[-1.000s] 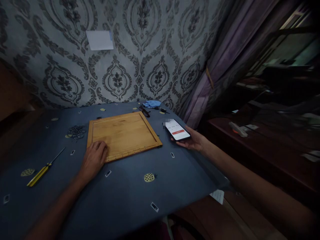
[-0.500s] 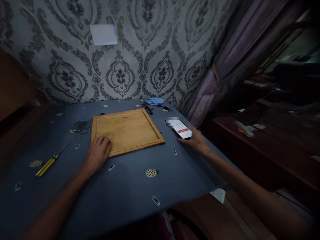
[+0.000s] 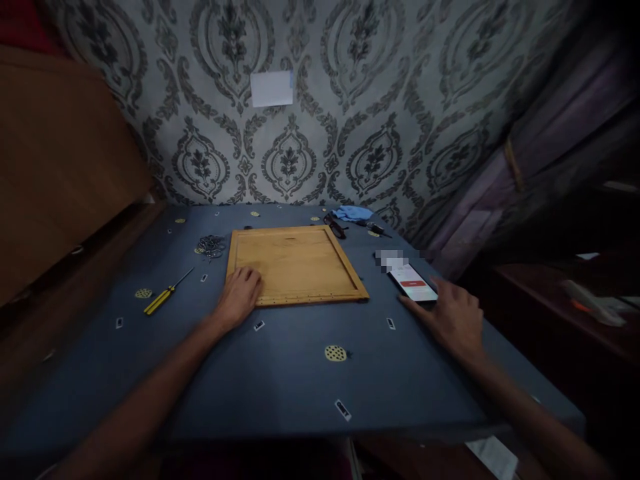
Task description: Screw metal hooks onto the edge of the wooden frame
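A shallow wooden board with a raised rim (image 3: 300,267) lies flat on the blue patterned tablecloth. My left hand (image 3: 239,297) rests over its near left corner, fingers laid on top of the wood and the thumb hidden. On the right, a black smartphone (image 3: 413,285) lies on the cloth with its screen lit and a red button showing. Around its near end is my right hand (image 3: 453,313), thumb and forefinger spread apart at its edges. Whether those fingertips still touch the phone is hard to make out.
Left of the board lie a yellow-handled screwdriver (image 3: 163,299) and a pile of small dark metal parts (image 3: 211,245). Dark glasses (image 3: 336,228), a blue cloth (image 3: 353,213) and a small black tool (image 3: 376,229) sit behind it. Wallpaper (image 3: 290,160) backs the table.
The view has swung left, so everything appears farther right. My right hand's fingers have spread and drawn back toward the phone's near end. My left hand stays on the board's corner.
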`<state>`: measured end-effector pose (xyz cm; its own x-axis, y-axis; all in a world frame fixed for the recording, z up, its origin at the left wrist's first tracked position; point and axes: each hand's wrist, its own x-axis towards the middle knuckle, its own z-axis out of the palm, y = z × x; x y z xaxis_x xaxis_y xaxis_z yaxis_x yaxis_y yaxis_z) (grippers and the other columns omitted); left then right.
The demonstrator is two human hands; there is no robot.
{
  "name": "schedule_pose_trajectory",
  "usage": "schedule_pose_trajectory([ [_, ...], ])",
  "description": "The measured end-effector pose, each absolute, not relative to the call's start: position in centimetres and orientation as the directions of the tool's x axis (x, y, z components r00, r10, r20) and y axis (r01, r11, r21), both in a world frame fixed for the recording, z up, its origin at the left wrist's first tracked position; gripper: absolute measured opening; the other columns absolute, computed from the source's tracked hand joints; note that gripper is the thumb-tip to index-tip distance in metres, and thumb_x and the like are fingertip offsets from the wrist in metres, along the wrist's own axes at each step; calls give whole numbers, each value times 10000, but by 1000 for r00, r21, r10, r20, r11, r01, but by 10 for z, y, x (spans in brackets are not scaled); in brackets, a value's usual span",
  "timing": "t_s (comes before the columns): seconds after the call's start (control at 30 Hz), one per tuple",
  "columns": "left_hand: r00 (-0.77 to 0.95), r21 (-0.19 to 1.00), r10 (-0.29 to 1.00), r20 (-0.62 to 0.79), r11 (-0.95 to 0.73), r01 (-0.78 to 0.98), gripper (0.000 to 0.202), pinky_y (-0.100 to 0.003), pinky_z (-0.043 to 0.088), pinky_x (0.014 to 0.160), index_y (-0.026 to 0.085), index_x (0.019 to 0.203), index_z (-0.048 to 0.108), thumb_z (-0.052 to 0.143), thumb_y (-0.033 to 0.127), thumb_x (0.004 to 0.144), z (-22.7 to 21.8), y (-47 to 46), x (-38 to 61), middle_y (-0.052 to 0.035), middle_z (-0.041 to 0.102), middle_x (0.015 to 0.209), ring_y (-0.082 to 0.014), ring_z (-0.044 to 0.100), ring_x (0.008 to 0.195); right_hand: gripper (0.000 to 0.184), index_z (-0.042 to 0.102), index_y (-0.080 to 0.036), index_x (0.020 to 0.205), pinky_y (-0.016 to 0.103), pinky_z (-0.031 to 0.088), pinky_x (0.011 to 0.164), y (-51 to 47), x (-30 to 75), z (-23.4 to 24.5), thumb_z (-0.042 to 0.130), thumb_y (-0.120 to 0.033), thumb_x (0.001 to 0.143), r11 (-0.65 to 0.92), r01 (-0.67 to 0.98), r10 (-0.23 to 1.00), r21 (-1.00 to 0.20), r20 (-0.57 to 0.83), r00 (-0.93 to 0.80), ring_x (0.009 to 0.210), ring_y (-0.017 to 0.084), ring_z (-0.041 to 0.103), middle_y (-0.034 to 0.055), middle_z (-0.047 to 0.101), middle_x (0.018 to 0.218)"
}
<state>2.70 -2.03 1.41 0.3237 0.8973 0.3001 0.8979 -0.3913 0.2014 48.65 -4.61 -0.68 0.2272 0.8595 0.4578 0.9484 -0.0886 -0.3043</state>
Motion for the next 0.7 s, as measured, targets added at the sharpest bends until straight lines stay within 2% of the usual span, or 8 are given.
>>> schedule_pose_trajectory([
  [0.1, 299, 196, 914, 276, -358, 913, 172, -414, 484, 1059, 201, 1050, 620, 451, 235, 1054, 19, -22, 28, -96, 640, 1156, -263, 566, 1141, 743, 654, -141, 1325, 656, 453, 1020, -47, 463, -7, 415, -744, 963, 134, 956, 850, -260, 527, 24, 1273, 476, 548, 292, 591, 1402],
  [0.2, 221, 187, 940, 261, -274, 943, 180, -431, 480, 1071, 194, 1129, 616, 464, 225, 1039, 26, -23, 25, -122, 597, 1301, -287, 533, 1242, 565, 660, -210, 1328, 546, 481, 1101, -37, 429, -13, 478, -631, 998, 285, 925, 848, -253, 515, -121, 1316, 367, 578, 192, 635, 1409],
  [0.3, 100, 180, 967, 234, -144, 973, 248, -467, 497, 1035, 158, 1223, 592, 459, 192, 1016, 33, -22, 16, -176, 551, 1351, -341, 514, 1282, 519, 665, -182, 1342, 512, 525, 1053, -16, 400, -21, 485, -558, 1032, 303, 909, 870, -287, 472, -141, 1201, 336, 650, 177, 711, 1279],
  [0.37, 32, 181, 979, 199, -68, 981, 276, -455, 525, 968, 144, 1253, 577, 437, 197, 1022, 37, -20, 10, -187, 559, 1300, -347, 561, 1214, 463, 678, -175, 1317, 494, 548, 1017, -4, 389, -26, 504, -509, 1048, 285, 906, 889, -312, 440, -128, 1103, 306, 685, 152, 742, 1182],
  [0.47, -23, 192, 989, 146, -6, 981, 296, -411, 544, 880, 150, 1285, 561, 406, 229, 1045, 41, -18, 5, -176, 563, 1275, -308, 638, 1064, 377, 658, -183, 1310, 497, 564, 1007, 4, 384, -30, 619, -436, 1034, 253, 908, 901, -334, 424, -95, 1138, 261, 678, 111, 697, 1265],
  [0.6, -38, 207, 993, 113, 14, 978, 280, -388, 535, 902, 176, 1258, 579, 404, 202, 1041, 41, -18, 6, -155, 574, 1279, -280, 667, 1029, 350, 655, -181, 1290, 460, 600, 953, 8, 388, -30, 670, -399, 1017, 247, 902, 896, -354, 438, -74, 1108, 233, 688, 96, 676, 1297],
  [0.7, -41, 218, 993, 107, 17, 976, 280, -390, 536, 915, 183, 1238, 595, 397, 200, 1040, 41, -19, 7, -152, 574, 1297, -284, 672, 1058, 289, 685, -163, 1216, 481, 598, 936, 7, 386, -21, 609, -381, 1044, 274, 888, 869, -369, 491, -64, 1036, 239, 700, 94, 714, 1142],
])
